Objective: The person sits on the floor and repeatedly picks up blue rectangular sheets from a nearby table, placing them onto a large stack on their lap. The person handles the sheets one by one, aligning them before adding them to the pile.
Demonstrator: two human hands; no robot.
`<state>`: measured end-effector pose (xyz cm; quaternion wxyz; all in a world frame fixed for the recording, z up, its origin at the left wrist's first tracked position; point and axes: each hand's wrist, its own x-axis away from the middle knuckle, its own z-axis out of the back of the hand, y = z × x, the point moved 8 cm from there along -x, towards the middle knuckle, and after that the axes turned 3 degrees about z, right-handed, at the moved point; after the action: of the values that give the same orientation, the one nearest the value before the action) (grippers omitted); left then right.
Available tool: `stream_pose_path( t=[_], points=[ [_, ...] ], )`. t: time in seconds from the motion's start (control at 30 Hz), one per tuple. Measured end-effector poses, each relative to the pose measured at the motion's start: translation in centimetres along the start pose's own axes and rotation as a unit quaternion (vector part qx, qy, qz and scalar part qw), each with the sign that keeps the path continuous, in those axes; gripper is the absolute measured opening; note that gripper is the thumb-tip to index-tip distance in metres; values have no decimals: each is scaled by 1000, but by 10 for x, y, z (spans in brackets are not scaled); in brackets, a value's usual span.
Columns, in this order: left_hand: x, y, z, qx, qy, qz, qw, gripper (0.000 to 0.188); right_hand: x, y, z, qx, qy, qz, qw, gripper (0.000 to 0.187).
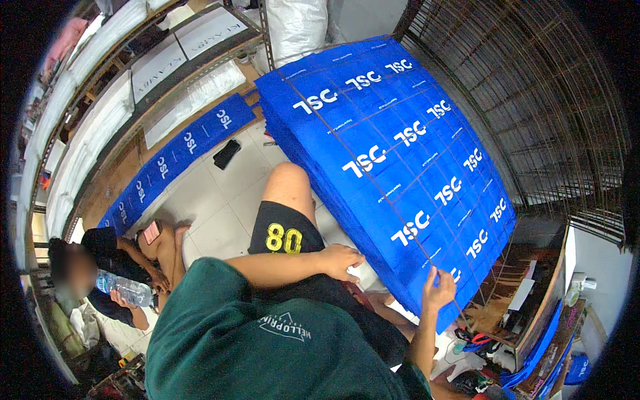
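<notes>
A big blue stack of printed sheets (pixel 373 193) with white lettering fills the middle right. Thin brown lines cross its top in a grid; one runs down to my right hand. My right hand (pixel 439 291) is at the stack's near corner, fingers curled up and drawn together; whatever they hold is too small to make out. Across my lap reaches my left forearm. My left hand (pixel 341 262) is closed beside the stack's left side, with a small white patch at its fingertips that I cannot identify.
A person (pixel 110 267) sits at the left holding a clear plastic bottle (pixel 127 290). A black phone (pixel 227 154) lies on the tiled floor (pixel 220 193), near a long blue printed strip (pixel 160 167). Wire racks (pixel 533 87) stand behind the stack; a wooden shelf (pixel 543 300) is at right.
</notes>
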<state>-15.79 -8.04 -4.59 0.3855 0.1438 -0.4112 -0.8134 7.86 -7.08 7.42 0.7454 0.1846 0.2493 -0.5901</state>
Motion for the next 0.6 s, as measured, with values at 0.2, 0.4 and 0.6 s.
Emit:
stream_pose_path(
  t=[0.2,0.4,0.6],
  points=[
    [-2,-5,-18,-51,-124,45,990,48,45,-5,-54,-62,-140,-104,983,29],
    [-1,3,-27,-122,-157,68,978,48,44,-35,-13,-53,-46,-31,997,24],
    [-14,46,-75,-42,-231,9,972,51,96,-67,-13,-273,-187,-36,943,14]
  ],
)
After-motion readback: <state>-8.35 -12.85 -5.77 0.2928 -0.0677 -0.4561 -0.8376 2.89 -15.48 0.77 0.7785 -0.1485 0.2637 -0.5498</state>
